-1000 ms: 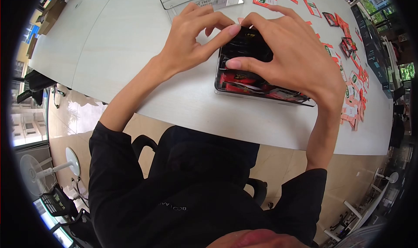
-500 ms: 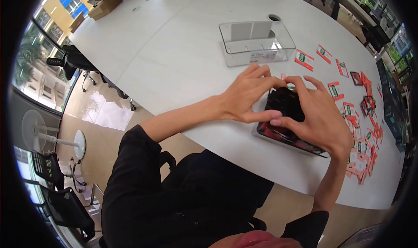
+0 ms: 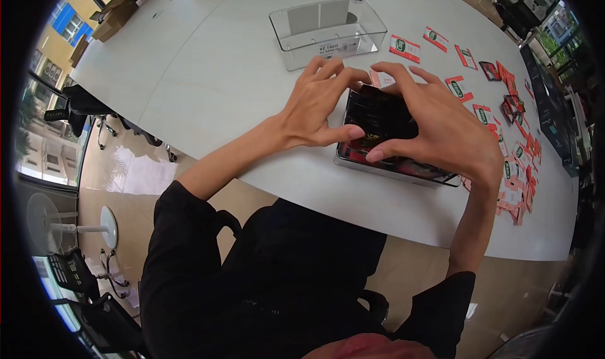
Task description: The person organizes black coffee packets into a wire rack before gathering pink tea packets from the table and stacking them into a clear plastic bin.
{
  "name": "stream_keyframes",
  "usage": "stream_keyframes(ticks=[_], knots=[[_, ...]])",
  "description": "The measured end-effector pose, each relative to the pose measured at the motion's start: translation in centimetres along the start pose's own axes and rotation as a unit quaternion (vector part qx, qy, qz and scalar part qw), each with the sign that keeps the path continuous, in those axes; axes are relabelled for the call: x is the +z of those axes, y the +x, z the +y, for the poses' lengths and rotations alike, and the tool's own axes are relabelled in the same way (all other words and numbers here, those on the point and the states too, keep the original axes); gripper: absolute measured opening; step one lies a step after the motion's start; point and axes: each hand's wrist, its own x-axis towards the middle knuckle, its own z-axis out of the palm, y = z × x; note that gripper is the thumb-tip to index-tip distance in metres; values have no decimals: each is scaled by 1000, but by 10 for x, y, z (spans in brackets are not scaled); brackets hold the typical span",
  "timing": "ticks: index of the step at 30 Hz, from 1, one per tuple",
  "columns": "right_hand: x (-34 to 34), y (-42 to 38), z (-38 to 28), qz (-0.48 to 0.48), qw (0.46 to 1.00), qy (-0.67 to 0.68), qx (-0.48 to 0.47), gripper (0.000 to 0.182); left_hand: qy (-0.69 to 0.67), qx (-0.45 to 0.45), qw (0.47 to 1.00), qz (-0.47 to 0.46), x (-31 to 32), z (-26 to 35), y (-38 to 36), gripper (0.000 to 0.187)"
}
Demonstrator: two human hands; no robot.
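Observation:
A clear rectangular box [image 3: 353, 164] stands near the table's front edge, filled with black and red sachets [image 3: 378, 116]. My left hand [image 3: 318, 104] grips the stack of black sachets from the left, thumb along its near side. My right hand [image 3: 441, 129] holds the same stack from the right, thumb meeting the left thumb. The red sachets lie lower in the box, partly hidden by my right hand.
An empty clear plastic bin [image 3: 328, 31] stands farther back on the white table [image 3: 208, 75]. Several red and white sachets [image 3: 513, 164] lie scattered along the right side. Cardboard boxes [image 3: 116, 12] sit at the far left corner. Office chairs stand beyond the left edge.
My head has shifted, so the box and hands sit a little higher and more to the left in view. Both hands stay closed around the black sachet stack in the box.

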Motion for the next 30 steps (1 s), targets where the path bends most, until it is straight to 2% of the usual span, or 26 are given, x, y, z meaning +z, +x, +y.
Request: stream_keyframes(ticks=[3,5,7,11,15,17,18,19,20,21,22,23,25,26,28,29,30], knots=[[-11,-1,-4,7,999,27,-37,104,-10,-3,1000,11,2,0,-1,88],[-11,1,-4,-54,998,4,-12,120,-12,4,1000,16,-3,3,0,88],[-1,4,-4,-57,998,3,-23,121,7,27,999,-16,-9,9,4,99],[7,5,-8,-49,998,-16,-45,125,24,48,998,-13,-15,10,4,105],[1,10,-13,-102,995,-6,2,125,51,54,997,-25,-17,10,4,109],[9,4,-1,-39,997,33,-57,119,63,51,997,-15,-12,4,1,112],[12,3,8,-16,996,55,-65,108,62,16,998,-19,-10,-1,-5,112],[9,6,18,7,994,75,-74,99,5,-26,1000,4,-5,1,-7,104],[0,12,29,-49,989,122,-66,101,-29,-48,998,29,0,4,-8,95],[-5,15,40,-62,967,234,-80,100,-34,-56,997,38,0,8,-7,88],[-14,12,50,1,977,191,-90,93,-37,-70,996,45,2,10,-8,85],[-21,10,59,61,981,149,-106,86,-78,-74,992,69,6,7,-12,70],[-33,9,90,169,973,130,-90,65,-48,-84,994,59,4,6,-14,46],[-40,4,104,191,973,128,-26,56,-52,-80,994,60,2,7,-10,46],[-49,-9,143,242,960,90,106,43,32,-26,994,100,-2,9,-2,27],[-45,-17,170,270,946,53,172,40,31,-22,994,101,-2,7,-2,27],[-38,-28,202,316,930,-5,191,36,-36,-53,993,99,-2,5,-5,25]])
